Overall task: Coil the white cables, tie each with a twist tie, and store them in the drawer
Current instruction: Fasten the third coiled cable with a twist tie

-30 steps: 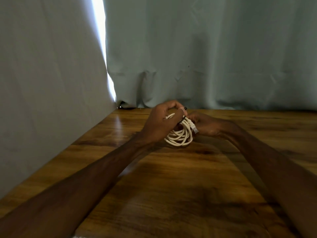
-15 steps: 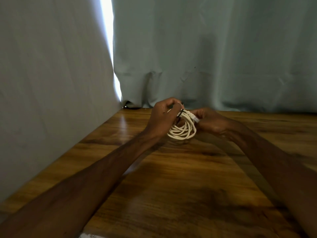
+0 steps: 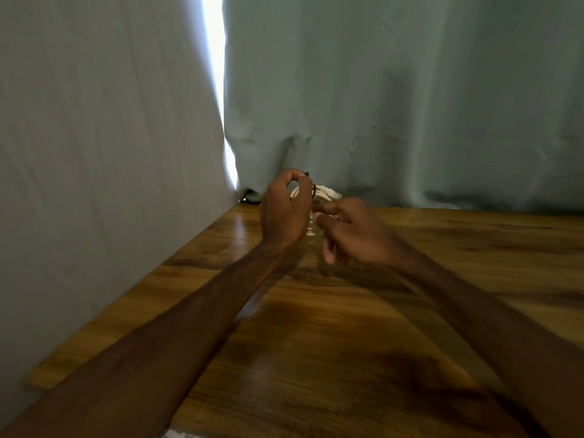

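Over the table [image 3: 347, 343], the left hand [image 3: 286, 213] curls its fingers round the coil [image 3: 323, 193], a dark tie [image 3: 313, 191] on top; whether the blurred right hand [image 3: 355, 233] grips anything is unclear.

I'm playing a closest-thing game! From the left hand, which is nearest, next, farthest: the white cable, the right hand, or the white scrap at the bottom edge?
1. The white cable: held in the left hand itself.
2. The right hand: just beside it, on the right.
3. The white scrap: bottom edge, nearest the person.
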The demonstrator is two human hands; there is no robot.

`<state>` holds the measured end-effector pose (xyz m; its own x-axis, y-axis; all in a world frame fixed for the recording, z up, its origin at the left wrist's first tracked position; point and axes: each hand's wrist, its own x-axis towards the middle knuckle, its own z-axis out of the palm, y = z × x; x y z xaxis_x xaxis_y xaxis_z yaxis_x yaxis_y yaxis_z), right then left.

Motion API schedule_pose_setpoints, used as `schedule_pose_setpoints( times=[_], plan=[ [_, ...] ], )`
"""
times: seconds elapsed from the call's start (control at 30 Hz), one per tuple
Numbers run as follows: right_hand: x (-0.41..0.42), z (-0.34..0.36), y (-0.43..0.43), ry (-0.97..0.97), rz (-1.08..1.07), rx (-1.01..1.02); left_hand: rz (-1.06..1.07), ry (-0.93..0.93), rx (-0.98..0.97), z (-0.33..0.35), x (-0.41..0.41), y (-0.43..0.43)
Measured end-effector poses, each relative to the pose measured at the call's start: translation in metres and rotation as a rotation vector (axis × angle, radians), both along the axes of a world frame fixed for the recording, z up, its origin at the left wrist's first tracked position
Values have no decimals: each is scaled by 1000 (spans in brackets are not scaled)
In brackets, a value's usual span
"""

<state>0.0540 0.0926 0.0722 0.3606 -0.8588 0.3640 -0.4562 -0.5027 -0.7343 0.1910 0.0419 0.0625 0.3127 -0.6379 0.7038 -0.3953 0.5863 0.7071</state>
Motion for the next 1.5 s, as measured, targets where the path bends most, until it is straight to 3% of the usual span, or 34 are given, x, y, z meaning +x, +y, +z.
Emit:
schedule_pose_setpoints(
  times=[0.13,0.27,0.43,0.53,0.73,0.97,1.13,1.27,1.33,1.5],
  plan=[
    [16,-4,12,-281,103,203,-13,-16,-47,0,-5,3],
    [26,-8,16,-457,45,305,-92,-3,-29,0,-9,3],
    [22,-9,14,-709,-119,244,-195,62,-3,3,-14,2],
    [17,-8,14,-711,-170,172,-175,28,-67,5,-17,6],
    [13,-8,8,-522,-263,13,-57,-76,-26,1,-9,-1],
    [12,12,16,-409,-158,-71,8,-143,13,-3,11,-11],
    [-7,34,13,-502,-192,-21,-10,-215,15,-7,5,-10],
    [-18,31,4,-857,-27,270,-98,-210,-2,-10,-1,-8],
    [-22,28,2,-966,-17,315,-155,-216,2,-14,-7,-7],
    [-22,35,5,-864,-25,175,-278,39,103,-11,-23,0]
  ],
)
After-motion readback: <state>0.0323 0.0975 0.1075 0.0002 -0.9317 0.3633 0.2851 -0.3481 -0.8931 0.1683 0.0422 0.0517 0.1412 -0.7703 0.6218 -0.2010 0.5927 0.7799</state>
